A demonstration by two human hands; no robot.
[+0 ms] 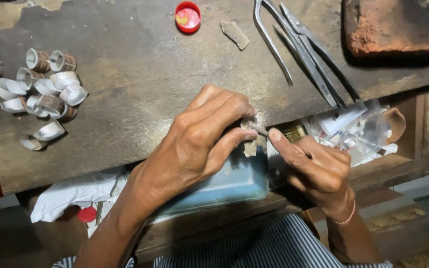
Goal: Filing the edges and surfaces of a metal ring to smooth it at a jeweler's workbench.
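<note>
At the centre of the frame the left hand [199, 144] closes thumb and fingertips around a small ring-shaped metal piece [252, 124], braced at the front edge of the workbench [140, 64]. The right hand [314, 168] pinches a thin tool [261, 131], probably a file, though only its tip shows, touching the piece. The piece looks light, stiff and slippery, best held by its rim, as now. Below it sits a blue tray [234, 183]. At left centre a cluster of similar rings [45, 92] lies well apart; shears [304, 49] lie at upper right, a red cap [188, 17] at top centre. Open bench stretches between the rings and the hands.
</note>
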